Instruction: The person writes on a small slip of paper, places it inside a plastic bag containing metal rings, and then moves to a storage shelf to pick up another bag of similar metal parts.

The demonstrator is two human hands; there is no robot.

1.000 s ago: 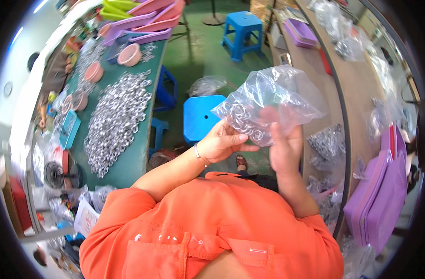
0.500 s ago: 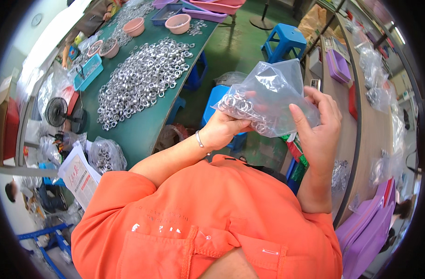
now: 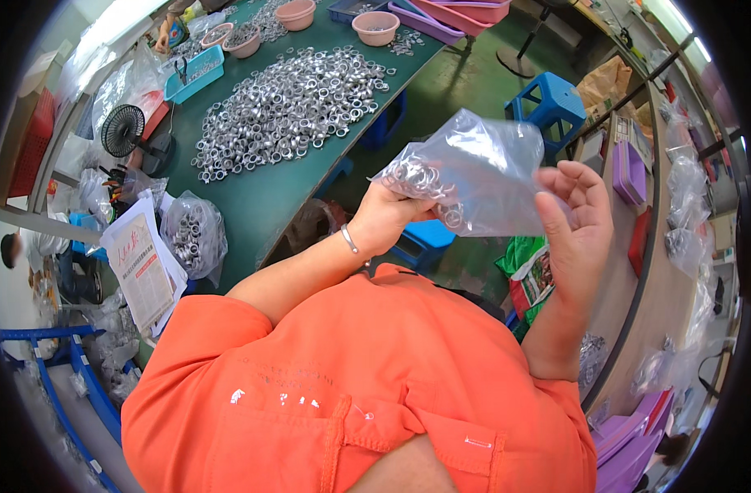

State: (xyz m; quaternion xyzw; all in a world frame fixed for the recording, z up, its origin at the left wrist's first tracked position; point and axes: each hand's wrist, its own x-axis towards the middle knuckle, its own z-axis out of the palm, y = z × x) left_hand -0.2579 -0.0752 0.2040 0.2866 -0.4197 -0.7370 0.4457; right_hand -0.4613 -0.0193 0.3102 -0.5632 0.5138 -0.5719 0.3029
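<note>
My left hand grips the lower left end of a clear plastic bag, fingers wrapped round it. A cluster of silvery metal rings shows through the film at that end. At the bag's other end is my right hand, with thumb and fingers apart; the fingertips are at the film and seem to touch it. Ahead and to the left, a large heap of similar rings lies loose on the green tabletop.
Pink bowls and a turquoise tray stand around the heap. A small black fan, a bag of rings and printed papers are at the left. Blue stools stand on the floor; a wooden shelf runs along the right.
The view has turned, so the table sits farther right and higher. The bag is still in my left hand, and its free end has swung slightly; my right hand has shifted a little to the right.
</note>
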